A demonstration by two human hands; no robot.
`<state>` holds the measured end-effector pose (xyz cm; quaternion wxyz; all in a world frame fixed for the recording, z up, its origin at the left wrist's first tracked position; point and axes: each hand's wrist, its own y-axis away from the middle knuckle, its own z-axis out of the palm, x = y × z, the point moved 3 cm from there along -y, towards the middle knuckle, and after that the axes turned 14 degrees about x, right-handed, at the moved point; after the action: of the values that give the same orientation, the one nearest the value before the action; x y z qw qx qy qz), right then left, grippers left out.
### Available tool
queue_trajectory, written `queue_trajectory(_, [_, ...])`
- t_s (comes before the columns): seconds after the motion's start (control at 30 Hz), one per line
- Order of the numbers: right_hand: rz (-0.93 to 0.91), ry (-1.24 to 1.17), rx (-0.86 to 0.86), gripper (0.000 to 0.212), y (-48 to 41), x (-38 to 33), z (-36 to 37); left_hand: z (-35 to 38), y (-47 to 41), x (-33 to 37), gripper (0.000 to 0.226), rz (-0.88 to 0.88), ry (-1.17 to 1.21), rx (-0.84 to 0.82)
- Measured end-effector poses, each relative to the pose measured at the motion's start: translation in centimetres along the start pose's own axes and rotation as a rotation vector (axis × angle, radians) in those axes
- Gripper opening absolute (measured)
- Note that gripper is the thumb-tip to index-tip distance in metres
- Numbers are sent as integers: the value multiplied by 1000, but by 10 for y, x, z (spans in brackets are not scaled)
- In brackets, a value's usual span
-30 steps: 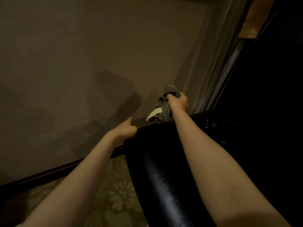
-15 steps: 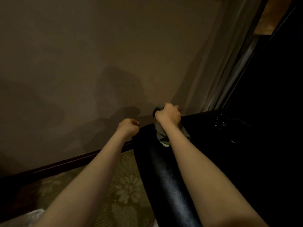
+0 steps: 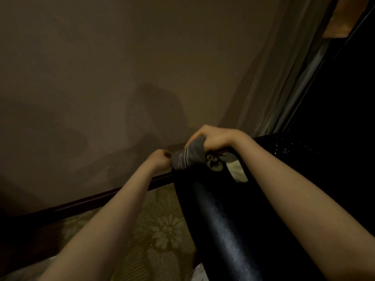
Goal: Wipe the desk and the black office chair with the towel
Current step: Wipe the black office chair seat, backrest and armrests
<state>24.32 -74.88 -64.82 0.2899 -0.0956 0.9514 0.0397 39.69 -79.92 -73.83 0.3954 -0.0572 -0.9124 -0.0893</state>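
The black office chair point(image 3: 223, 220) fills the lower middle, and its glossy padded edge runs away from me. My right hand point(image 3: 215, 136) grips the bunched grey towel point(image 3: 192, 153) and presses it on the chair's far top edge. A pale tag hangs from the towel on its right side. My left hand point(image 3: 159, 159) is curled at the chair's far left corner and touches the towel's left end. Its fingers are hidden behind the edge.
A plain brown wall stands close behind the chair, with a dark baseboard point(image 3: 91, 201) at its foot. Patterned carpet point(image 3: 162, 230) lies to the left of the chair. A pale curtain point(image 3: 274, 78) hangs at the upper right, beside a very dark area with small glints point(image 3: 294, 147).
My right hand has brought the towel down from above the chair onto its top edge and slid it left, up against my left hand. My left hand's thumb has tucked in.
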Motion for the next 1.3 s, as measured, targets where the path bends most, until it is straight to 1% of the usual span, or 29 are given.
queue_trajectory(0.03, [4, 104, -61, 46, -1, -3, 5, 3, 4, 4, 26, 33, -51, -16])
queue_trajectory(0.07, [1, 184, -80, 49, -3, -5, 8, 6, 8, 6, 25, 53, -82, -28])
queue_trajectory(0.13, [-46, 323, -58, 52, -6, -7, 11, 10, 10, 5, 22, 44, -75, -38])
queue_trajectory(0.2, [-94, 553, 35, 49, -6, -6, 10, 9, 12, 3, 19, 6, -54, -30])
queue_trajectory(0.27, [-130, 901, 203, 46, -5, -2, 7, 7, 15, 5, 17, -25, -83, -71])
queue_trajectory(0.3, [-124, 998, 293, 44, -2, 2, 4, 6, 17, 8, 17, -37, -101, -93])
queue_trajectory(0.33, [-92, 1003, 396, 43, 1, 6, -3, 4, 16, 11, 21, -30, -119, -103])
queue_trajectory(0.37, [-37, 936, 504, 43, 5, 12, -14, 2, 15, 14, 29, -18, -134, -101])
queue_trajectory(0.4, [7, 817, 601, 43, 11, 18, -27, 0, 14, 18, 36, -8, -144, -92])
queue_trajectory(0.43, [26, 687, 650, 42, 18, 23, -40, -1, 13, 22, 39, -3, -148, -83])
queue_trajectory(0.47, [28, 566, 634, 42, 24, 28, -51, -2, 10, 24, 39, 14, -150, -79])
queue_trajectory(0.5, [33, 466, 554, 45, 30, 31, -57, -1, 8, 27, 35, 26, -143, -83])
queue_trajectory(0.57, [48, 342, 297, 52, 41, 32, -54, 2, 5, 32, 23, 37, -132, -78])
queue_trajectory(0.6, [53, 352, 193, 53, 44, 33, -45, 4, 5, 34, 22, 42, -133, -77])
queue_trajectory(0.63, [50, 379, 151, 52, 45, 37, -36, 5, 5, 34, 26, 47, -137, -74])
queue_trajectory(0.67, [54, 400, 154, 51, 42, 41, -30, 6, 4, 34, 31, 49, -144, -59])
queue_trajectory(0.73, [83, 505, 225, 47, 30, 48, -25, 7, 3, 35, 33, 47, -143, -17])
queue_trajectory(0.83, [88, 938, 368, 42, 12, 43, -19, 6, 4, 32, 33, 13, -92, -1])
queue_trajectory(0.87, [95, 970, 443, 42, 8, 43, -17, 6, 4, 31, 35, 11, -87, -5])
queue_trajectory(0.9, [119, 914, 526, 42, 5, 42, -18, 4, 3, 29, 37, 9, -86, -11])
queue_trajectory(0.97, [159, 678, 641, 41, 5, 41, -26, 0, 0, 22, 38, -9, -92, 2])
queue_trajectory(1.0, [120, 571, 635, 42, 6, 39, -29, -2, 0, 18, 36, -25, -92, 8])
queue_trajectory(1.03, [56, 497, 580, 43, 6, 35, -29, -3, -1, 15, 28, -45, -90, 4])
queue_trajectory(1.07, [-19, 443, 489, 45, 7, 28, -27, -4, -1, 12, 18, -57, -96, 2])
queue_trajectory(1.1, [-95, 426, 388, 46, 9, 20, -20, -5, -1, 11, 17, -58, -97, 10])
queue_trajectory(1.17, [-174, 555, 226, 42, 11, 9, 3, -4, -1, 12, 30, -72, -86, 6])
queue_trajectory(1.2, [-183, 665, 213, 38, 8, 8, 10, -5, 0, 12, 31, -80, -80, 4])
queue_trajectory(1.27, [-138, 915, 299, 34, -4, 7, 11, -6, 3, 14, 26, -87, -100, -6])
queue_trajectory(1.3, [-99, 1020, 344, 33, -8, 6, 8, -5, 6, 14, 19, -100, -91, -18])
